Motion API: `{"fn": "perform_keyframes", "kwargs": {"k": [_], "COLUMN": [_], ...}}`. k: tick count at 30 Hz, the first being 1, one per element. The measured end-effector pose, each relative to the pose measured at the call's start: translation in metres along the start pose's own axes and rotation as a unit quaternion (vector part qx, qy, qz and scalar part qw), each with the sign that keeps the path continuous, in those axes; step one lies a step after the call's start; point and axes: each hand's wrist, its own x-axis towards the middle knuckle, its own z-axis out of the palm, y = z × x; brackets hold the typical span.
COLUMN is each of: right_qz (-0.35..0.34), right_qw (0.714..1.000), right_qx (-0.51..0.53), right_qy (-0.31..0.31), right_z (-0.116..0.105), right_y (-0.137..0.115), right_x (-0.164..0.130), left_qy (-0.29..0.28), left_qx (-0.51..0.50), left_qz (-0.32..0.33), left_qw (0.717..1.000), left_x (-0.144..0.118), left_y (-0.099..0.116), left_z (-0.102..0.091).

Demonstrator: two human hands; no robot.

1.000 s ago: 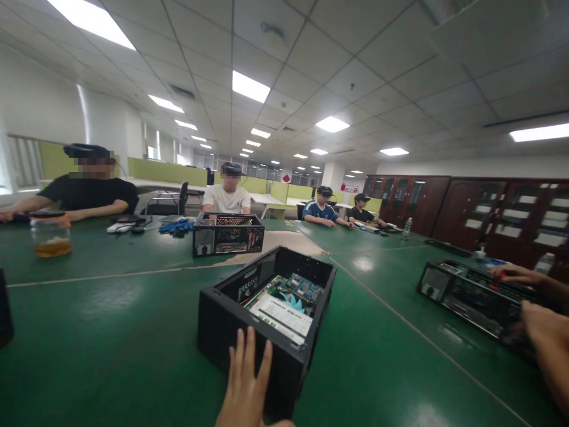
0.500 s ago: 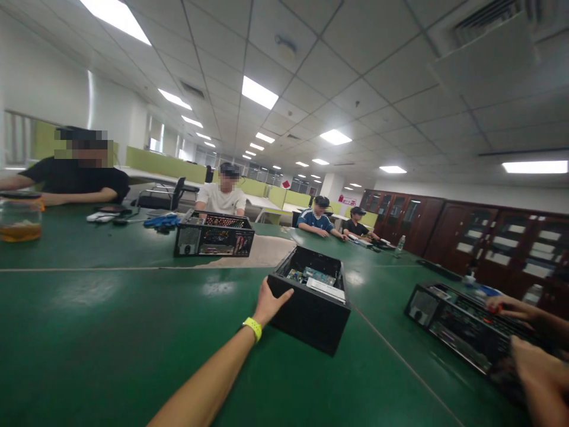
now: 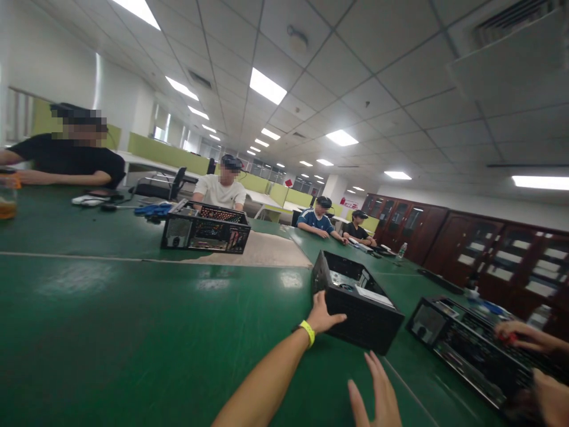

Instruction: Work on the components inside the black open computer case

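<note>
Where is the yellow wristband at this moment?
In the head view, the yellow wristband sits lower centre on the left hand, which touches the open black computer case.

A green table point(image 3: 111, 320) bears three open computer cases point(image 3: 355, 305), blue gloves point(image 3: 153, 209) and a jar point(image 3: 6, 198).

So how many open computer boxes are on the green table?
3: one black case under the left hand, one far case by the white-shirted person, one right case at the right edge. More may be hidden.
</note>
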Motion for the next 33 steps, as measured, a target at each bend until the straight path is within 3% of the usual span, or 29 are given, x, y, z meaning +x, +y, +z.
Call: {"fn": "perform_keyframes", "kwargs": {"k": [3,5,8,11,13,15,17,18,21,24,29,31,33], "right_qz": [0.098,0.173,0.209,0.103,-0.033,-0.138,-0.143,-0.120,-0.068,-0.063,-0.075,-0.073,-0.072], "right_qw": [0.993,0.981,0.961,0.949,0.959,0.962,0.949,0.941,0.927,0.924,0.927,0.931,0.937], "right_qx": [-0.038,-0.067,-0.129,-0.216,-0.238,-0.234,-0.253,-0.274,-0.335,-0.356,-0.353,-0.345,-0.331], "right_qy": [0.045,0.058,0.128,0.207,0.150,0.003,-0.124,-0.155,-0.154,-0.127,-0.104,-0.096,-0.082], "right_z": [0.043,0.066,0.085,0.078,0.060,0.038,0.022,0.016,0.011,0.008,-0.021,-0.038,-0.055], "right_y": [0.016,0.027,0.046,0.071,0.090,0.105,0.109,0.107,0.085,0.053,-0.014,-0.045,-0.076], "right_x": [0.062,0.093,0.124,0.150,0.169,0.187,0.199,0.202,0.197,0.172,0.104,0.071,0.037], "left_qy": [-0.141,-0.237,-0.310,-0.298,-0.304,-0.312,-0.309,-0.303,-0.305,-0.297,-0.250,-0.202,-0.167], "left_qx": [0.008,0.050,0.165,0.247,0.264,0.275,0.290,0.296,0.282,0.249,0.148,0.075,0.039], "left_qz": [0.029,0.041,0.085,0.114,0.113,0.113,0.120,0.123,0.131,0.111,-0.033,-0.081,-0.076], "left_qw": [0.990,0.969,0.933,0.915,0.908,0.902,0.898,0.898,0.900,0.915,0.956,0.973,0.982], "left_x": [-0.006,-0.027,-0.078,-0.128,-0.149,-0.161,-0.166,-0.167,-0.170,-0.168,-0.167,-0.181,-0.206], "left_y": [0.003,-0.004,-0.023,-0.040,-0.042,-0.037,-0.027,-0.022,-0.011,-0.008,0.010,0.025,0.041], "left_z": [0.033,0.038,0.015,-0.031,-0.059,-0.076,-0.083,-0.083,-0.084,-0.085,-0.092,-0.100,-0.114]}}
